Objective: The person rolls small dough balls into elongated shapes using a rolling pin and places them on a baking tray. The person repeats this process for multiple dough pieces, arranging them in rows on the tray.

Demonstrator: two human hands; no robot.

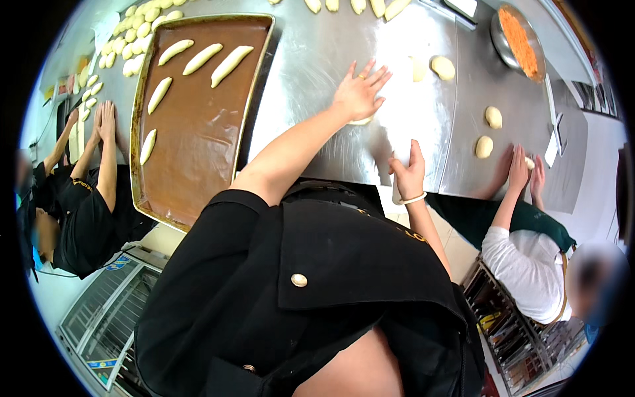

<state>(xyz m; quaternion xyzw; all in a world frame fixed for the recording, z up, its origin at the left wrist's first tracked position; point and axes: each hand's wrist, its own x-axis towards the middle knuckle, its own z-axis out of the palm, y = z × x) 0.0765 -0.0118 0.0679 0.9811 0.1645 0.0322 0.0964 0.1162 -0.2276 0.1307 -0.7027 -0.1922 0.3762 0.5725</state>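
My left hand (361,92) lies palm down on the steel worktable (307,74), its fingers spread. Under its heel, the edge of a flattened dough piece (361,121) shows; the rest is covered. Closer to my body, my right hand (411,171) grips a pale rod-like tool (397,194), possibly a rolling pin. Its far part merges with the glare on the steel, so its length is unclear. Beyond my right hand sit a dough piece (418,69), partly lost in the glare, and a rounder dough ball (442,68).
Left of me, a lined baking tray (186,124) holds several dough rolls. Dough balls (141,30) crowd the far left. A metal bowl (496,37) of orange shredded filling stands far right. Co-workers' hands (105,121) work at left; another's hands (518,166) handle dough at right.
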